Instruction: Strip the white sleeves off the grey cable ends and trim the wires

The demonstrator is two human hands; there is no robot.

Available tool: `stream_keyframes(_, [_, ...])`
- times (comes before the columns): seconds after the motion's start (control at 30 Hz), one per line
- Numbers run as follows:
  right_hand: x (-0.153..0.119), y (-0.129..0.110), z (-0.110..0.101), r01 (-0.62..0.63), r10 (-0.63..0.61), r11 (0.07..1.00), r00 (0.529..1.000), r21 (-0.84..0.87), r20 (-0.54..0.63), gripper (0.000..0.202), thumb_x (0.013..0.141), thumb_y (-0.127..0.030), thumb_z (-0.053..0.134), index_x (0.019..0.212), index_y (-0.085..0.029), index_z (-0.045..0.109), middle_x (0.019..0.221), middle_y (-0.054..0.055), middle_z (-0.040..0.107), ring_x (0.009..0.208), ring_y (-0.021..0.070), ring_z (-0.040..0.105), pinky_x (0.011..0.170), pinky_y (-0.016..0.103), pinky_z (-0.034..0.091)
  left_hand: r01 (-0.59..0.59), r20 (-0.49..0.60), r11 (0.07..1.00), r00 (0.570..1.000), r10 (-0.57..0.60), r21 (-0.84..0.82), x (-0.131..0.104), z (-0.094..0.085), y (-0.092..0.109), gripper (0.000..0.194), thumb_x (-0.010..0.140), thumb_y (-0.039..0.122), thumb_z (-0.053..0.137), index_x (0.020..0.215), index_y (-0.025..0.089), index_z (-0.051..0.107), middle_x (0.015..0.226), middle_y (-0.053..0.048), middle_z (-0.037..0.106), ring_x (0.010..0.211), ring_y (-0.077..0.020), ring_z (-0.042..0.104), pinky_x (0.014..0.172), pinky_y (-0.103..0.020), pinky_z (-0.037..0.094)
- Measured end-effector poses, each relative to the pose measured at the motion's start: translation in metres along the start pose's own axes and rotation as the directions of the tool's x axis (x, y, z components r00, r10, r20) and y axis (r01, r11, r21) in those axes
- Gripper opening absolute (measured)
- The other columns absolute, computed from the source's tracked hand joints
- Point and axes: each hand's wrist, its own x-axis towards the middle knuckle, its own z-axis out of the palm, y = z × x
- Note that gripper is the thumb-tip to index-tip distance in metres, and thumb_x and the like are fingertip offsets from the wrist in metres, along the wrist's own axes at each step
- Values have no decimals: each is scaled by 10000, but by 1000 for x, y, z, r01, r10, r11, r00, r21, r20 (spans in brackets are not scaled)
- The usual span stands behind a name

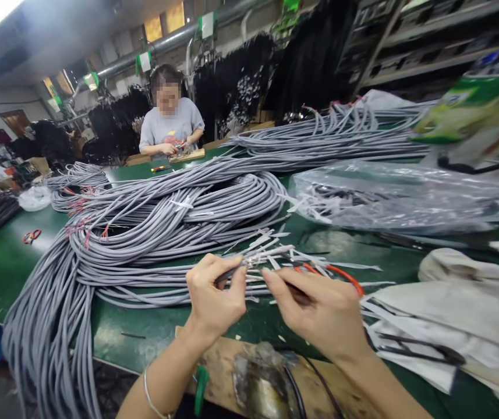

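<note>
passable low over surface point(112, 323), left of board point(220, 369) | blocked ahead by grey cables point(179, 218) | blocked right by plastic bag point(389, 195), white cloth point(454, 305)

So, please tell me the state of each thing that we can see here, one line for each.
Left hand: fingers closed on small dark piece
Right hand: fingers closed, held thing unclear
Grey cables: looped, some drooping
Red wire ends: loose, fanned out
Plastic bag: lying down, wrinkled
Pale cloth: crumpled
Red-handled tool: lying down, open or shut unclear
</note>
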Motion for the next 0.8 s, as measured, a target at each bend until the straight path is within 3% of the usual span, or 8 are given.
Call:
stream_keyframes(0.13, [1,4,-4,20,-22,999,999,-37,-42,339,873,-206,497,541,-163,555,371,-43,461,310,53,386,385,196,313,-21,-29,999,999,22,34,-2,1,0,174,765,182,573,801,129,735,587,-27,596,440,-79,415,398,-207,333])
stream_keyframes(0.4, [-2,5,-1,5,-5,999,1000,-35,16,349,872,-214,495,537,-159,579,399,-28,530,319,55,422,395,195,324,-41,20,997,999,39,70,-3,0,2,170,772,184,573,807,136,732,577,-22,594,436,-78,422,390,-201,350])
stream_keyframes(0.6, [-4,0,0,-133,127,989,989,71,80,406,886,-226,461,493,-158,535,351,-46,445,280,37,332,330,171,270,-120,76,984,991,110,131,-7,4,2,184,784,171,546,794,158,729,610,-30,625,448,-88,463,420,-204,391])
stream_keyframes(0.8, [-4,1,4,97,-97,993,995,63,-10,299,843,-155,516,553,-158,587,476,-1,610,380,71,510,446,188,388,-21,67,995,998,15,102,-3,0,6,197,726,112,528,740,150,721,595,-34,632,513,-111,550,472,-210,427])
